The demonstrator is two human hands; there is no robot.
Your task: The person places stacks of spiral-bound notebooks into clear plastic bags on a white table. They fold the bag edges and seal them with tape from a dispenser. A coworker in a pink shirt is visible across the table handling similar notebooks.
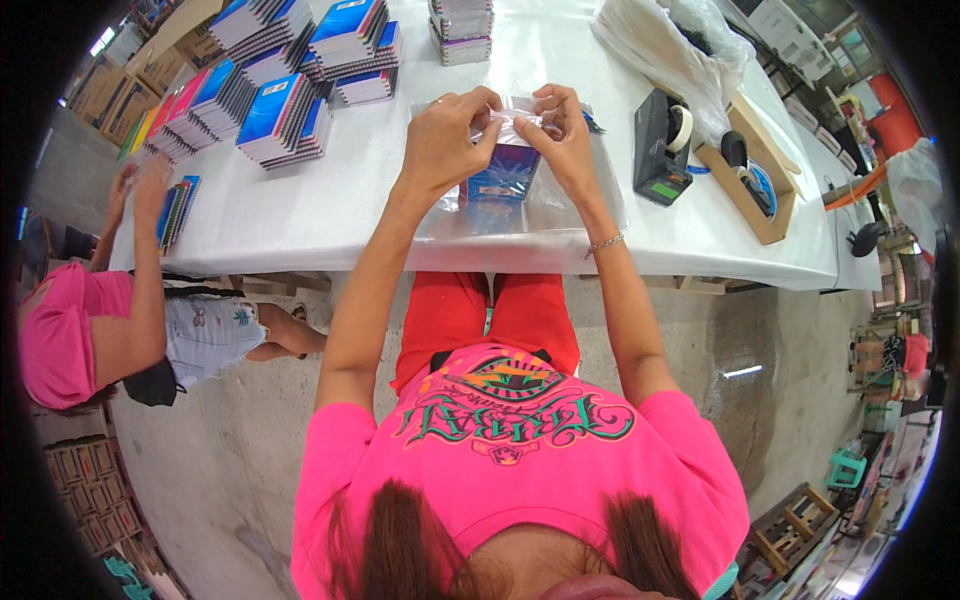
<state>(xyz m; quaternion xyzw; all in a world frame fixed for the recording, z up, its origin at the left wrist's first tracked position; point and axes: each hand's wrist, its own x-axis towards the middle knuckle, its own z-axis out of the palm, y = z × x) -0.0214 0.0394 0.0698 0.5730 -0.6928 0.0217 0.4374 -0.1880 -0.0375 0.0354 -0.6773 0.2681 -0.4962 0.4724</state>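
Note:
A small stack of blue-covered notebooks [503, 178] sits in clear plastic wrap near the table's front edge. Both my hands are at its far end. My left hand [452, 138] pinches gathered clear plastic film [513, 119] between thumb and fingers. From the other side, my right hand [563, 137] grips the same film, its thumb pressed in close to the left one. Under the bundle lies a flat clear plastic sheet [590, 215]. A small dark item partly shows just right of my right hand, too little to name.
Spiral notebooks [272, 118] stand in several stacks at the left. A black tape dispenser [660, 150], a cardboard box [765, 220] with a black-handled tool, and a clear plastic bag [690, 70] lie right. A co-worker [85, 310] in pink handles notebooks [178, 215] at far left.

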